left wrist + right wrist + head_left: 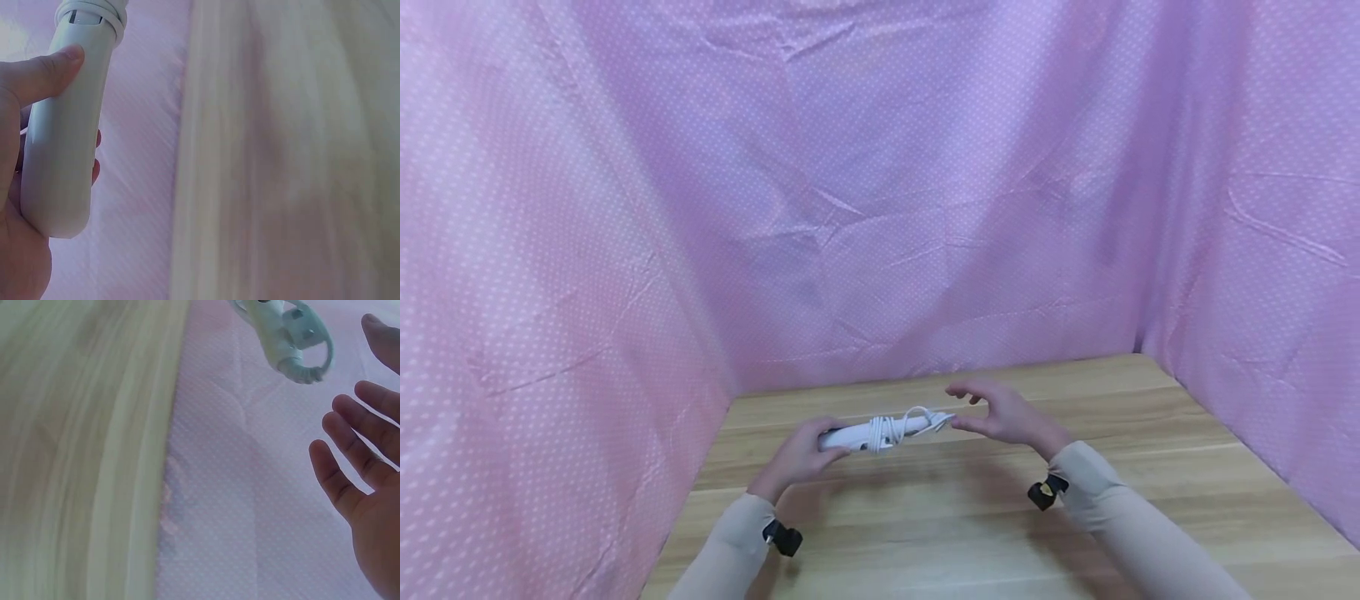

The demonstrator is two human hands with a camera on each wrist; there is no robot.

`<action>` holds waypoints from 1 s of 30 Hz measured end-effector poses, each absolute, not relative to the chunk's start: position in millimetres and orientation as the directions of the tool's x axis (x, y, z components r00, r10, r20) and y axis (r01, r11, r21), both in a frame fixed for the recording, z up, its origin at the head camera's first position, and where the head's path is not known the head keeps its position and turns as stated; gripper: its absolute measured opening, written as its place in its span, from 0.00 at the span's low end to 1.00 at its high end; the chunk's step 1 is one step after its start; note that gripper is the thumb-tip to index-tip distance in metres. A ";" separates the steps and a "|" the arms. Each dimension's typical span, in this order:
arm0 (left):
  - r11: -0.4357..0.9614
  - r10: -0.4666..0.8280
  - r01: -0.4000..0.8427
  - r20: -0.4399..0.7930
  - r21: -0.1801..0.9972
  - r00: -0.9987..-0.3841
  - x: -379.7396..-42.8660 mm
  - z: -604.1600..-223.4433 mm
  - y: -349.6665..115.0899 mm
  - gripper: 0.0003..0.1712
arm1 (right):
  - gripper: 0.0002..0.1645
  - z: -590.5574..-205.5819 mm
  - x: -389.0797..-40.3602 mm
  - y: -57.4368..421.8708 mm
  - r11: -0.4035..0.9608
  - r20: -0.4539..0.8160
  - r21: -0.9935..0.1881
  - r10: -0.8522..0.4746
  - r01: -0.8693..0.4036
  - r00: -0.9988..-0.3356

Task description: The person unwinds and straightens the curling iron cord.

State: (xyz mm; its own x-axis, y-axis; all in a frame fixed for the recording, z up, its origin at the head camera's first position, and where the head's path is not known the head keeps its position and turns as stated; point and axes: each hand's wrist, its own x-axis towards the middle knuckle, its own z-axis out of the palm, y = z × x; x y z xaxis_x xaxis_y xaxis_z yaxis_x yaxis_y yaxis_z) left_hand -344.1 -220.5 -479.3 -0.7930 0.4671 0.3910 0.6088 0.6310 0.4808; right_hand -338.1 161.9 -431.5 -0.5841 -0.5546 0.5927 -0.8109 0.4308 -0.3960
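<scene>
A long white appliance [847, 437], rounded at its end and wound with its own white cord [886, 432], is held up over the table. My left hand [806, 452] grips one end of it. In the left wrist view the thumb [70, 59] lies along the smooth white body [65, 144], and fingertips show past its far edge. My right hand [1004, 415] is by the other end, fingers apart and nothing in its grasp. In the right wrist view the cord end with a small white block [303, 328], which looks like a plug, hangs beside the spread fingers [340, 478].
Below is a light wood-grain table [925, 533]. Pink dotted cloth [880, 208] hangs behind it and along both sides. Each wrist carries a small black camera [786, 537] over a pale sleeve [730, 542].
</scene>
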 end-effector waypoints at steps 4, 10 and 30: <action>0.615 0.476 0.624 0.404 0.483 -0.781 -343.9 -465.2 -208.6 0.20 | 0.31 -424.5 -334.3 169.1 0.423 0.646 -0.325 -0.554 -0.846 -0.526; 0.597 0.480 0.647 0.435 0.474 -0.762 -343.7 -442.3 -191.5 0.20 | 0.35 -414.8 -329.8 177.2 0.397 0.694 -0.276 -0.548 -0.875 -0.468; 0.533 0.557 0.760 0.522 0.372 -0.646 -344.8 -397.5 -162.8 0.17 | 0.36 -392.6 -321.8 195.9 0.337 0.799 -0.210 -0.482 -0.918 -0.360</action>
